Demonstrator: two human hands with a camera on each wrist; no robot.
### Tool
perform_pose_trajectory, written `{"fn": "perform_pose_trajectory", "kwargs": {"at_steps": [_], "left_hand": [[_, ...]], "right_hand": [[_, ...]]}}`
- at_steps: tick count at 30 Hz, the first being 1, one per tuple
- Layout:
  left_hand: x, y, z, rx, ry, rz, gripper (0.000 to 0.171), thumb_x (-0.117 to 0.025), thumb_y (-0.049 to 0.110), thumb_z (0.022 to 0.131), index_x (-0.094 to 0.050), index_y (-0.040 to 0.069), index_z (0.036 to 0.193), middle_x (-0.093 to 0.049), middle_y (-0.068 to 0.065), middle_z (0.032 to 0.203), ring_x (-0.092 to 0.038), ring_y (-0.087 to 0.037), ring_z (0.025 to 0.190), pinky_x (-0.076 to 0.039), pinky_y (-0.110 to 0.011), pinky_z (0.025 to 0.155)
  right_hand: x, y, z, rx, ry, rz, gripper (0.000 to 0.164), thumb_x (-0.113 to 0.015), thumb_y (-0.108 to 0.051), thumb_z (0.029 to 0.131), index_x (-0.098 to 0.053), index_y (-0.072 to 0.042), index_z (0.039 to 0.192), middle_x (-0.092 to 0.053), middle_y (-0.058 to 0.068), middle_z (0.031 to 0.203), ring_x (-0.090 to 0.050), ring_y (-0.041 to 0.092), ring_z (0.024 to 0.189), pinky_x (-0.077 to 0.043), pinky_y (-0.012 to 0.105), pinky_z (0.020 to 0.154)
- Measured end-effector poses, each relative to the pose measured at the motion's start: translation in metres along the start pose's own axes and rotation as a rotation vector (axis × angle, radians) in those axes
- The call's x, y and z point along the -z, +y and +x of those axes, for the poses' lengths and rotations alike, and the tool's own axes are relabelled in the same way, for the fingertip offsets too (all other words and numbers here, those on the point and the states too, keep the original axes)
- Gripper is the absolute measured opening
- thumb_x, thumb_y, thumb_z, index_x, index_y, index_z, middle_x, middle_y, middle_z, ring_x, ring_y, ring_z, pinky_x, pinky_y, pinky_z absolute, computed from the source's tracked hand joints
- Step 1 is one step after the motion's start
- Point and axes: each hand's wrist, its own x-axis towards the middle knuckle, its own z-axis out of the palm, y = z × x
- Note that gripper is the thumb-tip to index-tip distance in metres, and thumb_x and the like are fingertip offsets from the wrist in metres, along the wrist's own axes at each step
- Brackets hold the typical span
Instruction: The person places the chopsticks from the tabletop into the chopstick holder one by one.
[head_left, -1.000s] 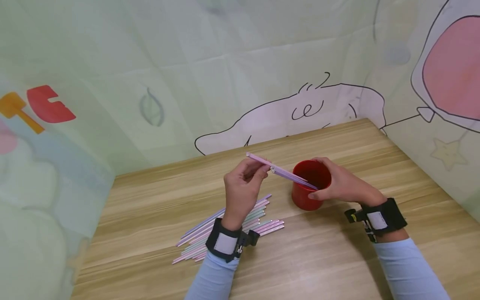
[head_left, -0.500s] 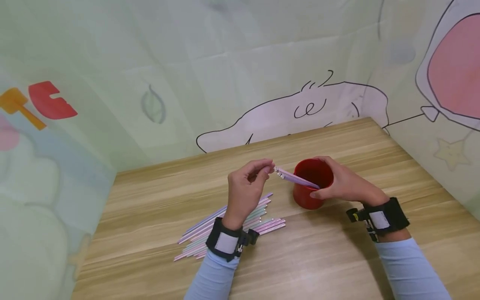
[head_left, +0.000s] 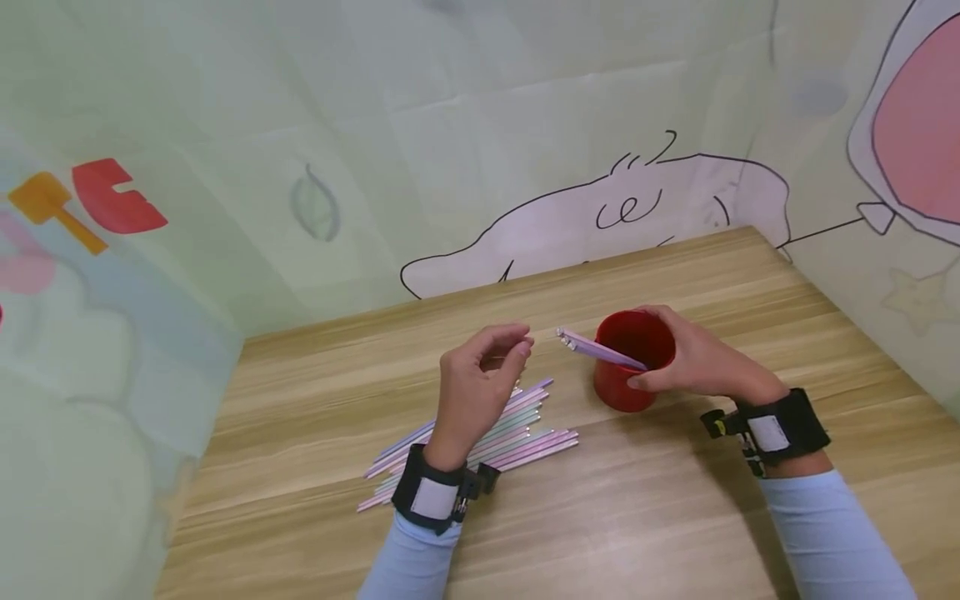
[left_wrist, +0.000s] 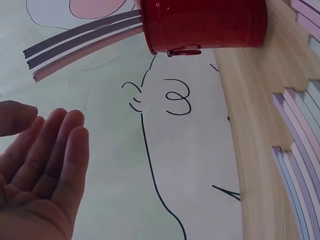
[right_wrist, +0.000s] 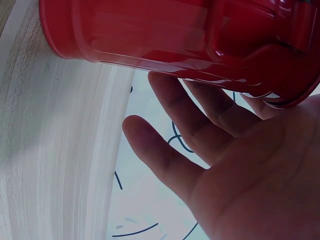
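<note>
Plainly, my left hand (head_left: 476, 387) had nothing in it: the fingers were loosely bent and the thumb stood apart from their tips, just beside the ends of the leaning sticks (head_left: 592, 347). Those slim pink and purple lengths sat partly inside the red cup (head_left: 621, 387), slanting out over its rim toward that hand. My right hand (head_left: 693, 358) held the cup where it stood on the table (head_left: 300, 400), thumb at the near side of the rim, fingers curled behind; one outer finger stood clear of the wall.

The sticks worried me most. Much of their length hung outside, so a brush from my left fingertips might have swung them sideways or flipped them out. If my right hand had let the cup lean leftward, their weight on that side could have helped tip it. With one finger off the wall, I judged that a turn or slip was possible too, should my hold slacken.

Below, the loose sticks (head_left: 540, 450) lay in a spread pile. My left wrist strap (head_left: 435, 500) hung over them; whether it touched, I couldn't tell, but a low sweep of that arm might have scattered them.
</note>
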Motion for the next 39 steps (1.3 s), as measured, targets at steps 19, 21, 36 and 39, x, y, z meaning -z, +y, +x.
{"fn": "perform_pose_trajectory", "kwargs": {"at_steps": [19,21,36,39], "left_hand": [[0.019,-0.001,-0.04,0.071,-0.383,0.518,0.02,-0.078,0.023,0.088,-0.076,0.01,0.104,-0.073,0.003,0.086,-0.066,-0.01,0.078,-0.054,-0.028,0.068],[0.02,-0.002,-0.044,0.105,-0.431,0.555,0.021,-0.078,0.026,0.088,-0.076,0.011,0.103,-0.071,0.004,0.083,-0.065,-0.01,0.075,-0.052,-0.026,0.065],[0.017,-0.015,-0.063,0.19,-0.662,0.806,0.02,-0.085,0.031,0.081,-0.072,0.015,0.083,-0.051,0.01,0.065,-0.047,-0.007,0.061,-0.04,-0.024,0.055],[0.018,-0.017,-0.065,0.215,-0.671,0.805,0.021,-0.086,0.028,0.079,-0.071,0.015,0.082,-0.049,0.01,0.065,-0.047,-0.009,0.06,-0.039,-0.025,0.054]], "right_hand": [[0.006,-0.002,-0.002,0.003,0.011,-0.001,0.085,-0.086,-0.019,0.077,-0.036,-0.004,0.145,-0.053,0.015,0.136,-0.05,0.035,0.121,-0.056,0.048,0.087],[0.006,-0.002,-0.002,0.006,0.011,-0.001,0.085,-0.085,-0.019,0.077,-0.036,-0.004,0.145,-0.053,0.016,0.136,-0.05,0.036,0.121,-0.056,0.048,0.087],[0.001,0.002,0.0,0.027,0.008,0.004,0.085,-0.086,-0.02,0.076,-0.037,-0.004,0.144,-0.054,0.014,0.135,-0.05,0.035,0.12,-0.057,0.046,0.085],[0.0,0.002,0.001,0.032,0.004,0.009,0.085,-0.086,-0.019,0.077,-0.037,-0.005,0.144,-0.054,0.014,0.135,-0.05,0.035,0.12,-0.057,0.047,0.086]]}}
